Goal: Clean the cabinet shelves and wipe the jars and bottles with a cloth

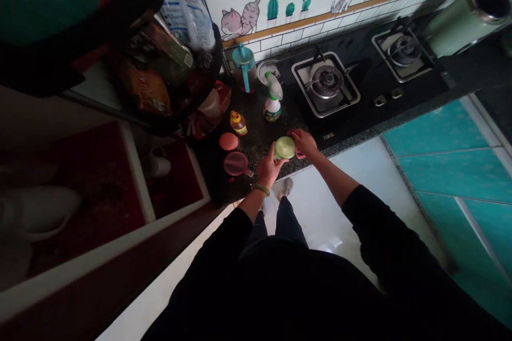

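My left hand (270,168), with a green bangle at its wrist, is closed round a round container with a pale green lid (285,147), held over the counter's front edge. My right hand (304,144) is at the container's right side, its fingers curled. A pink cloth (300,154) shows partly under that hand, against the container; most of it is hidden. Left of my hands lie a pink strainer-like cup with a handle (236,163) and a round salmon-coloured lid or bowl (229,141). Behind them stand a small brown bottle with a yellow cap (239,123) and a white spray bottle (272,104).
A jug with a turquoise lid (244,66) stands by the tiled wall. Two gas burners (327,81) are set into the black counter at the right, before a green appliance (460,24). A black rack (218,56) with packaged food overhangs the left side.
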The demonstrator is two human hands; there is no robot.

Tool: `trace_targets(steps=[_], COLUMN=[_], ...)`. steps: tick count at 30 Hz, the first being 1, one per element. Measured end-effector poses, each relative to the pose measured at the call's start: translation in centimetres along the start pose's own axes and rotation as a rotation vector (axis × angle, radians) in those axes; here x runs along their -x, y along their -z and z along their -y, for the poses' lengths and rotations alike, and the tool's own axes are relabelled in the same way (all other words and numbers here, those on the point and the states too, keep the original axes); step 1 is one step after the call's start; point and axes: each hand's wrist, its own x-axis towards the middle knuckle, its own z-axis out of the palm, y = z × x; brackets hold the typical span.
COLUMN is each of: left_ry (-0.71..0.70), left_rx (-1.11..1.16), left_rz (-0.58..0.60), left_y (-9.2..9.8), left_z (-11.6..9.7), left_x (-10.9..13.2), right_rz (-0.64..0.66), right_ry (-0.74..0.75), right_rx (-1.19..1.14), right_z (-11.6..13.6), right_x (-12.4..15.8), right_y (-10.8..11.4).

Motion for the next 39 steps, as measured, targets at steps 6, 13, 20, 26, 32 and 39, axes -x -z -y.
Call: trace_targets(steps=[6,13,20,26,32,39], left_ry=[-0.014,0.052,0.036,0.037,0.022,0.093], left_rx=[-0.063,-0.152,-0.107,-0.003,0.021,-0.06], left_rz=[-0.015,0.044,0.0,-0.062,-0.081,0.0], left_y=[1.3,0.4,0.0,-0.5,-0.3,0.0], left_z=[1.1,1.2,1.2,0.8,0.9,1.0], left_x=[-1.8,-2.1,-1.6,-0.9,-0.4,-0.3], right_rz=[-0.211,-0.056,0.007,-0.023,-0.028,-0.012], right_ry=[0.254,0.47,0.329,0.134,-0.01,0.454], right_rx=[-0.062,0.255,0.337,0.237,0.011,0.124], right_z=[0.5,4.0,5.0,4.7,2.9,3.3], right_x=[4.7,4.1,2.3,-0.5,-1.5,5.8], right_y=[-1.0,-3.7,-2.4,-2.2,0.1,-3.3])
